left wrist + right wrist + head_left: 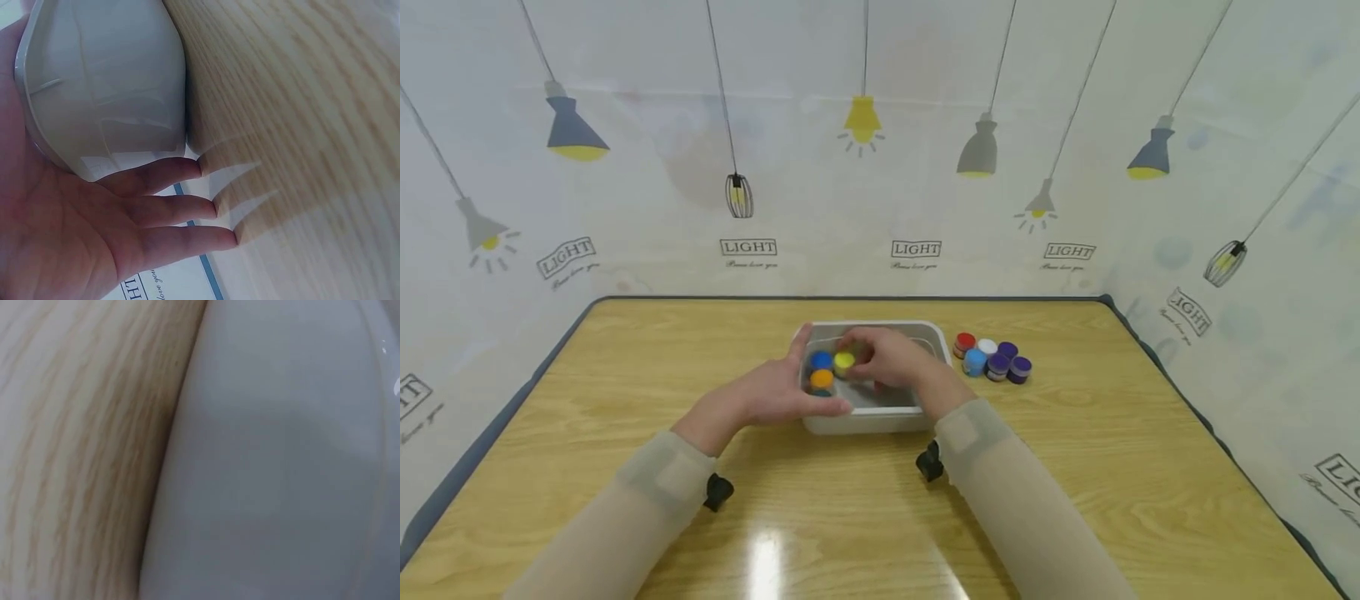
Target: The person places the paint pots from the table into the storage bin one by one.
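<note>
A light grey plastic bin (872, 423) stands on the table, and in the left wrist view its outer wall (125, 81) fills the upper left. My left hand (775, 390) lies against the bin's left end with thumb and index finger spread along the rim, the other fingers straight outside. Inside the bin, my right hand (891, 357) pinches a small paint jar with a yellow lid (844, 361). Beside it are a blue-lidded jar (822, 361) and an orange-lidded jar (822, 380). A bit of red shows under the right hand. The right wrist view has only the bin wall (269, 456) and tabletop.
To the right of the bin, several more jars stand close together: a red one (965, 344), a white one (987, 347), a light blue one (974, 362) and purple ones (1019, 369). The wooden table (820, 517) meets a lamp-patterned wall covering (820, 167) at the back.
</note>
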{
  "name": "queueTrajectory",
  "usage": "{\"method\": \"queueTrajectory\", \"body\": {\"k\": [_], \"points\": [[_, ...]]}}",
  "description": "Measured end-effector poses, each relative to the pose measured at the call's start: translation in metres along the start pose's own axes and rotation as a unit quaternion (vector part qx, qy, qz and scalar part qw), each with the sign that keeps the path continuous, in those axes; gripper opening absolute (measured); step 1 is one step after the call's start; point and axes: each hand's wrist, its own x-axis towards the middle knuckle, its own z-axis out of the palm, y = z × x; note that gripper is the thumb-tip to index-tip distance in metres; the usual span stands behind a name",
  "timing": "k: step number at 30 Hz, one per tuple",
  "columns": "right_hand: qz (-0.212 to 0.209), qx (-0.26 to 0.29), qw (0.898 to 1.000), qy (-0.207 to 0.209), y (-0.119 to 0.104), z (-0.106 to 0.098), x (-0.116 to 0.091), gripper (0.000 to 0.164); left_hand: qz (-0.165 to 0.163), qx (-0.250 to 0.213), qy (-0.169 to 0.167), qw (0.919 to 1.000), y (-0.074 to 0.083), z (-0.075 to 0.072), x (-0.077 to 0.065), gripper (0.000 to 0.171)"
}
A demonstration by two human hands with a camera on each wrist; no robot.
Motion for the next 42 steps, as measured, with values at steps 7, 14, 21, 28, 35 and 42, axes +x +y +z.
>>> {"method": "queueTrajectory", "body": {"k": [7,14,21,28,35,42], "points": [[-0.017,-0.039,0.999,0.018,-0.003,-0.010,-0.004,0.042,0.003,0.000,0.001,1.0000,0.002,0.001,0.000,0.151],[-0.049,-0.016,0.997,0.054,-0.006,-0.038,-0.026,0.041,-0.007,0.000,0.001,1.0000,0.006,-0.001,0.001,0.150],[-0.055,0.014,0.994,0.097,0.006,-0.070,-0.055,0.033,-0.015,0.010,0.004,0.9998,0.004,-0.002,-0.001,0.150],[-0.036,0.010,0.990,0.133,0.046,-0.093,-0.087,0.035,-0.002,0.008,0.007,0.9999,0.004,-0.002,-0.001,0.148],[0.001,0.000,0.991,0.132,0.088,-0.104,-0.114,0.036,0.000,0.006,0.004,1.0000,0.002,-0.002,-0.002,0.148],[0.014,-0.014,0.991,0.132,0.113,-0.108,-0.134,0.036,0.001,-0.002,0.004,1.0000,0.001,-0.002,-0.004,0.146]]}}
